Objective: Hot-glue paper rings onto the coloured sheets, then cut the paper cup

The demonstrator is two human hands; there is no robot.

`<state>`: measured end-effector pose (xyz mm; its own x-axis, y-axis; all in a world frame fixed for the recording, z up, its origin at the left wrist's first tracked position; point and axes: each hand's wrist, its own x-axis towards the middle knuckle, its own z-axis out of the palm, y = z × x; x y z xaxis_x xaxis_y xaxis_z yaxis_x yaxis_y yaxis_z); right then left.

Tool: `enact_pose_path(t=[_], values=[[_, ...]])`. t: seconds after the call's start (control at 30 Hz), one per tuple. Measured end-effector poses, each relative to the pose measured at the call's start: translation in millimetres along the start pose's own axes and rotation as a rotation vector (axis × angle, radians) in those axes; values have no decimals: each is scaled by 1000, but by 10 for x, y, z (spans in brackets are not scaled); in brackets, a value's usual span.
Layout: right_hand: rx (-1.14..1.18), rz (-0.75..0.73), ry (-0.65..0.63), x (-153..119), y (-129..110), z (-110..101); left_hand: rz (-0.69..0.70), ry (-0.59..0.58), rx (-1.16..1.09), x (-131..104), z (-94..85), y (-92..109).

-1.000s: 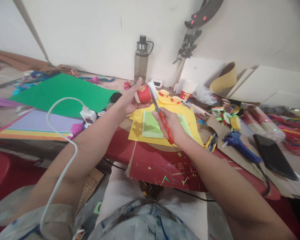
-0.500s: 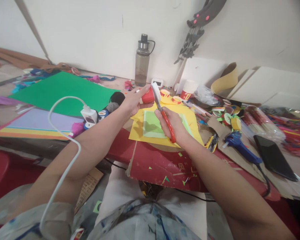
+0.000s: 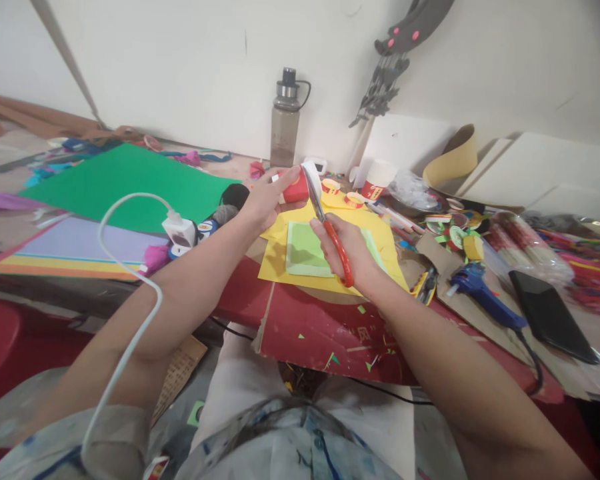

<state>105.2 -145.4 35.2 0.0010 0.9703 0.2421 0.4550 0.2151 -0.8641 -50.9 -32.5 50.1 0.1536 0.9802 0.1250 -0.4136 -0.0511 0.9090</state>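
My left hand (image 3: 269, 201) is closed around a red and white paper cup (image 3: 295, 191), held above the table on its side. Through the handles of red-handled scissors (image 3: 339, 252) go the fingers of my right hand (image 3: 353, 247). The blades meet the cup's edge, where a white strip curls away beside them. Whether the blades are fully together I cannot tell. Beneath both hands lie yellow paper (image 3: 270, 267) and a light green sheet with a pale border (image 3: 303, 250). Red and yellow paper rings (image 3: 354, 200) sit just behind.
At the back stand a water bottle (image 3: 285, 123) and another paper cup (image 3: 379, 180). On the right lie a blue glue gun (image 3: 487, 293), a black phone (image 3: 553, 317) and a yellow cutter (image 3: 424, 285). Green paper (image 3: 130, 187) covers the left; a white cable (image 3: 153, 287) crosses my left arm.
Both hands stay in nearly the same place with the cup and scissors. The scissor blades and the white strip have shifted slightly at the cup's edge.
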Motion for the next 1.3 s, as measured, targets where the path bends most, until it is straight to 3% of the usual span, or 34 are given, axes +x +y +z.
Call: enact_pose_path(t=[0.8, 0.87, 1.07, 1.3], values=[[-29, -5, 8, 13, -12, -36, 125, -46, 158, 23, -35, -51], [-33, -2, 3, 15, -19, -32, 102, -60, 140, 26, -45, -27], [-64, -10, -10, 13, -18, -14, -174, -23, 70, 58, -68, 46], [-22, 6, -52, 31, 33, -50, -77, -57, 108, 19, -44, 0]])
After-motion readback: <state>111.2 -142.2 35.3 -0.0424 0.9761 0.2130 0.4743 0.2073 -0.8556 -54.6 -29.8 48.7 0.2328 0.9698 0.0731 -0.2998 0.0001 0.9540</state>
